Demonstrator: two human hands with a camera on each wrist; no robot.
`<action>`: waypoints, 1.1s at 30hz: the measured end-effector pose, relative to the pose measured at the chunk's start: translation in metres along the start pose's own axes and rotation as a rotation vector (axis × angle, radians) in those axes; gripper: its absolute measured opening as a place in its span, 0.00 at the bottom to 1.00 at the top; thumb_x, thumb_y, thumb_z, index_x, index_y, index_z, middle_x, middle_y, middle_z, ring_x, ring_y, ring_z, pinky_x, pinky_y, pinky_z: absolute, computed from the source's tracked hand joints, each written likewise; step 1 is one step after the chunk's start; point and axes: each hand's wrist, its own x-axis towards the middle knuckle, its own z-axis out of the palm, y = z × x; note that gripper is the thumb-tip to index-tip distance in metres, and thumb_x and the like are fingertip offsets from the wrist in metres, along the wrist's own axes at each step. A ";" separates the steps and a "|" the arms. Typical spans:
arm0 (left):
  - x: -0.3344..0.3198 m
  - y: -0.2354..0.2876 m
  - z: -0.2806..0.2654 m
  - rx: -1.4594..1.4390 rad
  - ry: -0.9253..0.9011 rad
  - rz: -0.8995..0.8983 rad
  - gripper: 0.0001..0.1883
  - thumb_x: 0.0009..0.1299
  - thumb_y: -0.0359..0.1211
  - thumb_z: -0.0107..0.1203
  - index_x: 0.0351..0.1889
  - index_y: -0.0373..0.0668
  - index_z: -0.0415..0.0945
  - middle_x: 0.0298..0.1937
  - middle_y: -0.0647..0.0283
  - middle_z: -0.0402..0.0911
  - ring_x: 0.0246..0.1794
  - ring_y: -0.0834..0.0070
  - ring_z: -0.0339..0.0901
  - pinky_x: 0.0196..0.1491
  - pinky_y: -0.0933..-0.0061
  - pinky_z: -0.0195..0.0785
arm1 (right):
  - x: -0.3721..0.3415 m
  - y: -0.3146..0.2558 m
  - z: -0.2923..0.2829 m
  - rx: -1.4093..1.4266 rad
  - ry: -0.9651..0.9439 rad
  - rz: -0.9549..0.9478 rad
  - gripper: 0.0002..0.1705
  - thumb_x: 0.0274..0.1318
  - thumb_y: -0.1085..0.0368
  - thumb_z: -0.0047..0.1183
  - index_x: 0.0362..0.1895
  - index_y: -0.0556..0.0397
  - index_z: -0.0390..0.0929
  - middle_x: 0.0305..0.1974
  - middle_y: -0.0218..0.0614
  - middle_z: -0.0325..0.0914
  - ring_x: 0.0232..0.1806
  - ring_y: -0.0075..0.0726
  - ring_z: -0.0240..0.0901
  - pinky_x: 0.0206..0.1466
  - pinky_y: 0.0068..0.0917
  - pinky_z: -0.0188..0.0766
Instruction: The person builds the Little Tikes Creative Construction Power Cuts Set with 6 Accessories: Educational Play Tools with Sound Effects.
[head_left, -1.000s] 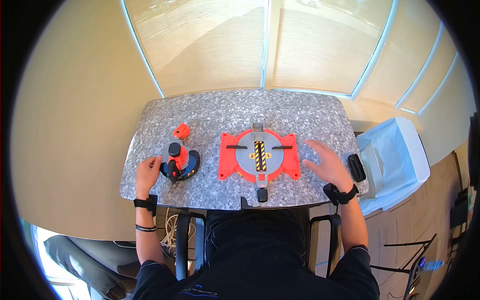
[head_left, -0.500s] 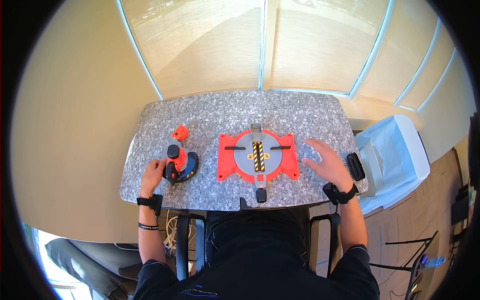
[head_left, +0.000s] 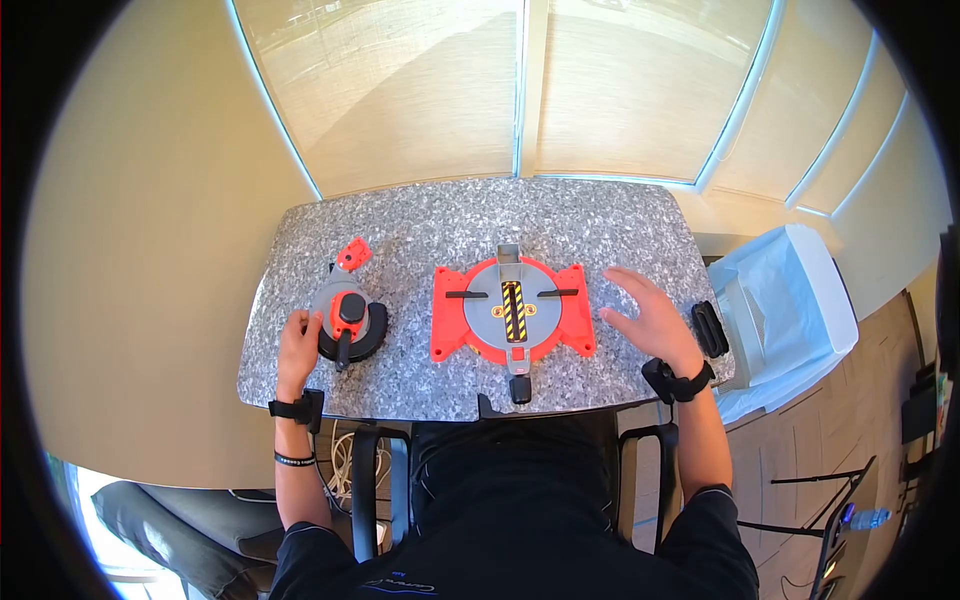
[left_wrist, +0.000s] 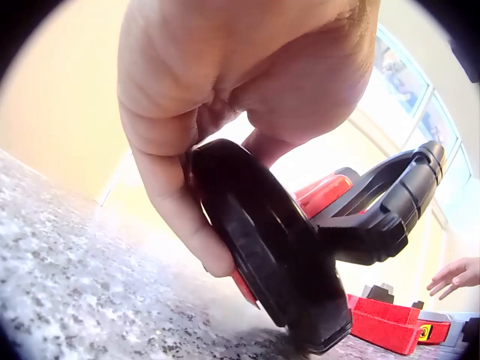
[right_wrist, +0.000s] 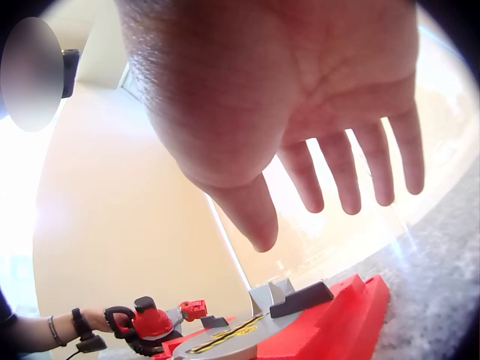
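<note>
My left hand (head_left: 298,350) grips the edge of a toy saw head (head_left: 349,309), red and grey with a black guard, at the table's left. In the left wrist view the fingers of the left hand (left_wrist: 240,82) curl round the black guard (left_wrist: 262,240). Mid-table lies a red saw base (head_left: 450,322) with a grey disc and a yellow-black striped strip. Just to its right my right hand (head_left: 655,322) hovers, fingers spread, touching nothing. The right wrist view shows the right hand (right_wrist: 300,97) above the red base (right_wrist: 330,322).
A black object (head_left: 709,329) lies at the right edge of the granite-patterned table (head_left: 430,215). Beyond that edge stands a bin with a pale liner (head_left: 790,300). Blinds (head_left: 640,100) hang behind the table, and chair armrests flank the person.
The saw head has turned and tilted in my left hand, its black guard now facing down and right. My right hand and the base look almost unmoved; the whole view shifted slightly.
</note>
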 end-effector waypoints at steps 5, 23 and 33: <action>-0.006 0.033 -0.014 0.030 0.004 0.071 0.15 0.83 0.38 0.58 0.45 0.32 0.75 0.30 0.56 0.79 0.31 0.73 0.72 0.38 0.65 0.68 | 0.012 -0.009 -0.001 -0.009 0.022 -0.032 0.32 0.63 0.58 0.69 0.70 0.50 0.78 0.70 0.48 0.77 0.72 0.57 0.72 0.75 0.46 0.69; -0.058 0.222 0.008 -0.036 -0.178 0.276 0.12 0.75 0.33 0.67 0.45 0.32 0.79 0.32 0.50 0.87 0.28 0.67 0.86 0.33 0.67 0.75 | 0.080 -0.104 0.001 0.019 0.075 -0.381 0.31 0.53 0.66 0.71 0.64 0.47 0.82 0.62 0.39 0.80 0.64 0.51 0.75 0.68 0.44 0.77; -0.066 0.250 0.028 -0.005 -0.228 0.410 0.11 0.73 0.31 0.68 0.44 0.32 0.80 0.28 0.54 0.85 0.25 0.74 0.81 0.30 0.71 0.71 | 0.083 -0.112 0.021 -0.163 0.180 -0.519 0.21 0.55 0.66 0.68 0.55 0.52 0.84 0.48 0.34 0.79 0.55 0.44 0.76 0.60 0.41 0.78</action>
